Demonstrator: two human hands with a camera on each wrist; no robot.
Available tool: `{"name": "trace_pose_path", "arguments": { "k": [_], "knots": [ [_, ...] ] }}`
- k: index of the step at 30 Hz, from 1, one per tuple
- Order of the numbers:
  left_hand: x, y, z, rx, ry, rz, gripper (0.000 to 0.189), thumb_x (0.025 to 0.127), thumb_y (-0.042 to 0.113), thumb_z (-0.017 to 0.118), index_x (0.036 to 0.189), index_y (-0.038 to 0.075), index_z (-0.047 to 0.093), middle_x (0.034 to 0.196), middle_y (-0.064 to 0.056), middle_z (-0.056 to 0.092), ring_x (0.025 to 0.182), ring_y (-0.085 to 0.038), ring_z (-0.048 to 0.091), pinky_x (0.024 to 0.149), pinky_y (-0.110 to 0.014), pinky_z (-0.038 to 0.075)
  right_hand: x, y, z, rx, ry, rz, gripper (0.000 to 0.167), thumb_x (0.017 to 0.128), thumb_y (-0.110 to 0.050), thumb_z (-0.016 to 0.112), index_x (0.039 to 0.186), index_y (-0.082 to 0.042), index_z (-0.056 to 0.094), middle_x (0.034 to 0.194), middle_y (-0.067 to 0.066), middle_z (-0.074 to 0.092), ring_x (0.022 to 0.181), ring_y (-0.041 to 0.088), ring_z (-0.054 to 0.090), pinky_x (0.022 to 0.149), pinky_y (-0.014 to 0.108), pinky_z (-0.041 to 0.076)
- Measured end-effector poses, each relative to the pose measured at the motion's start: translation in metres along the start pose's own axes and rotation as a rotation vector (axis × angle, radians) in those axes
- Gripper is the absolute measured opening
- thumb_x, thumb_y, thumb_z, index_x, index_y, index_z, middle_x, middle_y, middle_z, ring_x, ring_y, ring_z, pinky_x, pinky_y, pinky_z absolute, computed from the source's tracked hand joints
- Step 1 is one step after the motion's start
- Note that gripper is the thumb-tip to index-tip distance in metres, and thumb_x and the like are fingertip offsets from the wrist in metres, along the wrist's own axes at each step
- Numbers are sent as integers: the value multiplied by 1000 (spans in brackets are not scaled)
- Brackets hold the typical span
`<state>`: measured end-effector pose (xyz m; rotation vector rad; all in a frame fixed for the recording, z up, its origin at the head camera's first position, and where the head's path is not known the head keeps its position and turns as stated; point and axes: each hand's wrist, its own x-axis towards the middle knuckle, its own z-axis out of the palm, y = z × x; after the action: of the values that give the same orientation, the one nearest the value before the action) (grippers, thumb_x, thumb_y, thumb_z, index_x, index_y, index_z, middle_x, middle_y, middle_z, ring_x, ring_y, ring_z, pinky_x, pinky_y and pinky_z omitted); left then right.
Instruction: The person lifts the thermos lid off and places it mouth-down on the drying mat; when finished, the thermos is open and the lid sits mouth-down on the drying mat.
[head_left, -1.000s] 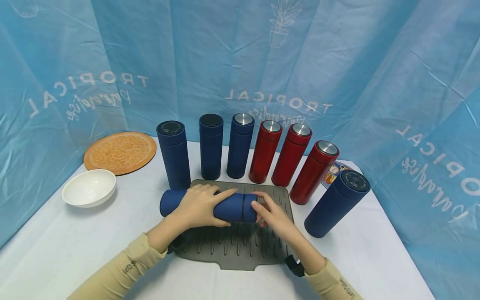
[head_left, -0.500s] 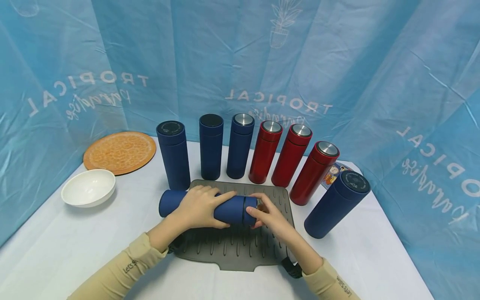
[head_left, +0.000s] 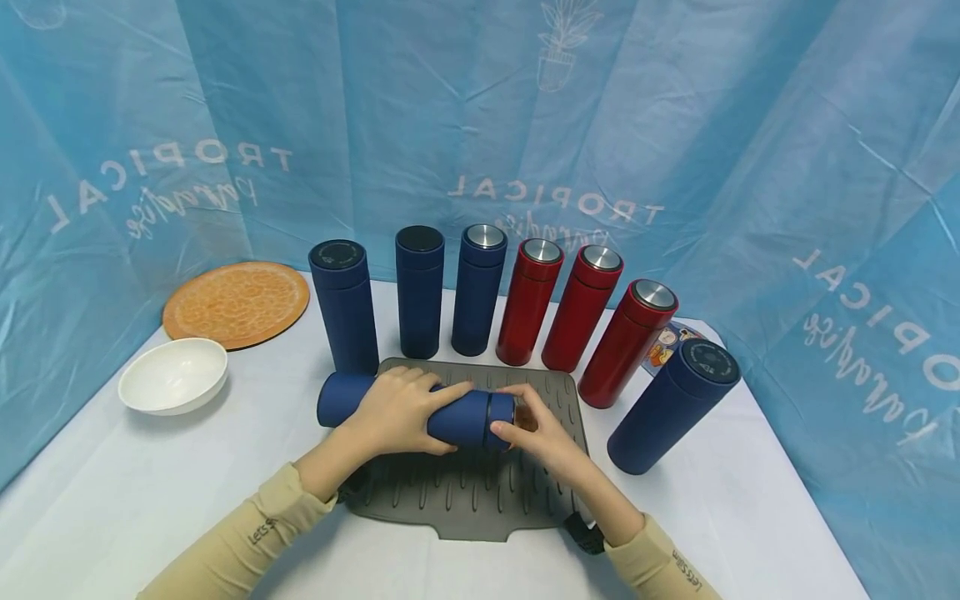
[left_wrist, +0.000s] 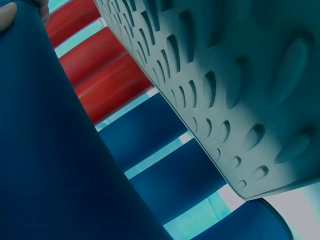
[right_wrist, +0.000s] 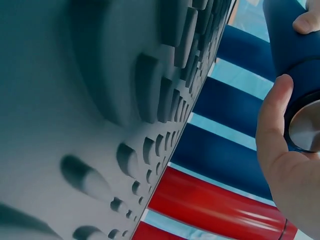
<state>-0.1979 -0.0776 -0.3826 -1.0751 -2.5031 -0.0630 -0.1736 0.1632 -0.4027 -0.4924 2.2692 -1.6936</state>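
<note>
A dark blue thermos flask (head_left: 465, 417) lies on its side above the grey ridged mat (head_left: 465, 504), lid end to the right. Around its body my left hand (head_left: 392, 412) is wrapped, thumb on the near side. At the other end, my right hand (head_left: 546, 435) grips the lid between thumb and fingers. The right wrist view gives the lid's silver top (right_wrist: 307, 129), with the right thumb (right_wrist: 274, 112) along its edge. Filling the left side of the left wrist view is the flask's body (left_wrist: 55, 140); most of the left hand is out of that frame.
Behind the mat stand upright blue flasks (head_left: 422, 300) and red flasks (head_left: 531, 308); another blue flask (head_left: 667, 408) is at the right. A white bowl (head_left: 174, 379) and an orange round mat (head_left: 236, 304) are at the left. A blue curtain (head_left: 420, 125) surrounds the table.
My right hand's fingers and thumb have shifted slightly on the lid, and the flask's lid end has dipped a little. The left hand keeps its grip on the body.
</note>
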Motion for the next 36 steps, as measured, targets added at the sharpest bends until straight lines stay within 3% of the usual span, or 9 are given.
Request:
{"name": "trace_pose_path", "arguments": {
  "k": [10,16,30,36],
  "knots": [
    [0,-1,-1,11,-9,27,82,58,66,72,128,27,54,96,-7,67,85,-25,64,77,-42,51,-2,-3,-1,-85,0,-8,57,87,-24,62,135,-14,34,119,18,52,98,26,56,85,40,49],
    [0,-2,-2,17,0,35,81,58,66,72,128,28,54,96,-6,67,85,-24,64,77,-41,51,-1,-3,-2,-165,-7,-47,58,85,-27,65,132,-12,35,113,16,55,93,23,56,82,34,49],
    [0,-5,-1,-3,36,53,81,57,67,72,126,28,56,93,-5,68,81,-23,64,71,-39,52,-5,-8,-1,-431,43,-135,65,79,-33,71,131,-12,38,117,12,54,94,22,57,79,37,52],
    [0,-5,0,-15,16,45,81,57,67,71,126,28,56,94,-4,68,80,-22,64,70,-39,52,-7,-8,-1,-615,57,-218,67,78,-35,72,131,-10,41,123,10,53,97,21,56,81,39,52]
  ]
}}
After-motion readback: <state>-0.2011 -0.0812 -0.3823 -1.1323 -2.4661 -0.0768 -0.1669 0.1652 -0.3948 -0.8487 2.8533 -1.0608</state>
